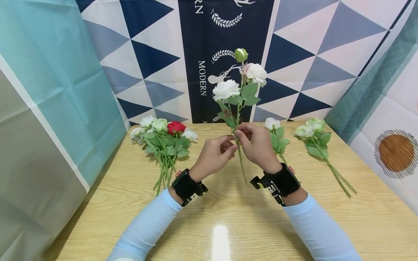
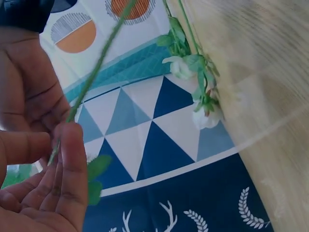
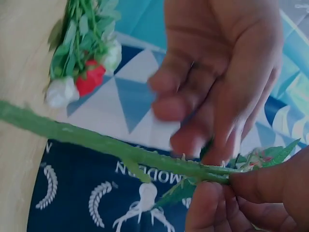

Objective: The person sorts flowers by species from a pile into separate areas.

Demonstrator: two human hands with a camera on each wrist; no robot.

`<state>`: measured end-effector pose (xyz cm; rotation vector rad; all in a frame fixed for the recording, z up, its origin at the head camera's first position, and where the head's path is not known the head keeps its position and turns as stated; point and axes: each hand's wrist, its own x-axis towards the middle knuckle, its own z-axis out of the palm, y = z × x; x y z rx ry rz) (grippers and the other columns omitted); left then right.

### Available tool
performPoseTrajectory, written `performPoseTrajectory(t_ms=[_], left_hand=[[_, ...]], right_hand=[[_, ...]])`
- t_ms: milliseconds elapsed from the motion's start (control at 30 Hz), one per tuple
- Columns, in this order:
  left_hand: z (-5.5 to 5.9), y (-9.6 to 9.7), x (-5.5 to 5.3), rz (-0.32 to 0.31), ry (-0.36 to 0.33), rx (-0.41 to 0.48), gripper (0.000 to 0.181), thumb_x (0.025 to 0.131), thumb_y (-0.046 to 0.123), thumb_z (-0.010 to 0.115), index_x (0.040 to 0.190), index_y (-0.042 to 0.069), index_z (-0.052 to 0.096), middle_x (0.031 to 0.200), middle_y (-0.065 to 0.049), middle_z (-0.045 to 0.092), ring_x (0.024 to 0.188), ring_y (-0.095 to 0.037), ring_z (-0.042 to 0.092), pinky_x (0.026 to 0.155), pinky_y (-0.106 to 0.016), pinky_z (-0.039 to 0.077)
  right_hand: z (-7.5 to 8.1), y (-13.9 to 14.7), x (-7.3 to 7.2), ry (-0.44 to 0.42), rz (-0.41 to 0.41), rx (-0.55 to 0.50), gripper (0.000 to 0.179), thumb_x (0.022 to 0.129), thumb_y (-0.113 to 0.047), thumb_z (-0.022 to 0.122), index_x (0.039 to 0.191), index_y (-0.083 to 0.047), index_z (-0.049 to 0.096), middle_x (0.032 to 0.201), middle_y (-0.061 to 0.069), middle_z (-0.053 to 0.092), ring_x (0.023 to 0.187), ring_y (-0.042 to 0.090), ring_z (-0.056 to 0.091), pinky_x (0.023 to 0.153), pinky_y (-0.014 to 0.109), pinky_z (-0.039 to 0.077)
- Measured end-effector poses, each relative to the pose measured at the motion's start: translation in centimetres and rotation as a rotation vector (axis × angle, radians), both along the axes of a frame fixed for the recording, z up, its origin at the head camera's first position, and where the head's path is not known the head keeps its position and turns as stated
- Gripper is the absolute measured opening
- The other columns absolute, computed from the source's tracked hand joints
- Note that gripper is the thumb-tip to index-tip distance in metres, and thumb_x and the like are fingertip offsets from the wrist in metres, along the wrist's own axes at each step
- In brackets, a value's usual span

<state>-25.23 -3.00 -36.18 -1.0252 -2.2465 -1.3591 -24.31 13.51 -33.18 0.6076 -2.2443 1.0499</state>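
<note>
Blue sleeves [image 1: 147, 226] sit at 7 and 4 o'clock on my feed, right hand [image 1: 258, 146] pinching a white flower spray [image 1: 249, 92] toward 1, left hand [image 1: 213, 156] by its stem [image 1: 242, 165], but I can't tell if it's gripping.

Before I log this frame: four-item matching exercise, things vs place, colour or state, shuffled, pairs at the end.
Things
1. Red rose
2. Right sleeve
3. Right wrist strap
4. Stem with two white blooms and a bud

Matches
A. Black
B. Pinched by the right hand
C. Light blue
D. In the flower bunch at left

Pairs: 1-D, 2-C, 3-A, 4-B
</note>
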Motion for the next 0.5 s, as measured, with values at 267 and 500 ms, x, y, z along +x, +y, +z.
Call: performPoseTrajectory(t_ms=[267, 500], left_hand=[[1.6, -2.0, -0.7, 0.068, 0.005, -0.008, 0.014, 0.095, 0.014, 0.059, 0.099, 0.005, 0.069, 0.078, -0.007, 0.069, 0.061, -0.007, 0.062, 0.058, -0.022, 0.051], [2.7, -4.8, -1.9, 0.206, 0.005, -0.005, 0.012, 0.093, 0.013, 0.061, 0.093, 0.006, 0.069, 0.075, -0.005, 0.067, 0.059, -0.008, 0.061, 0.056, -0.025, 0.05]], right_hand=[[0.2, 2.2, -1.4, 0.004, -0.077, 0.082, 0.019, 0.098, -0.01, 0.054, 0.105, 0.002, 0.067, 0.089, 0.014, 0.064, 0.073, 0.022, 0.058, 0.067, 0.035, 0.043], [0.3, 4.8, -2.2, -0.085, -0.13, 0.079, 0.025, 0.1, -0.012, 0.05, 0.114, 0.003, 0.063, 0.098, 0.017, 0.063, 0.082, 0.026, 0.057, 0.073, 0.037, 0.043]])
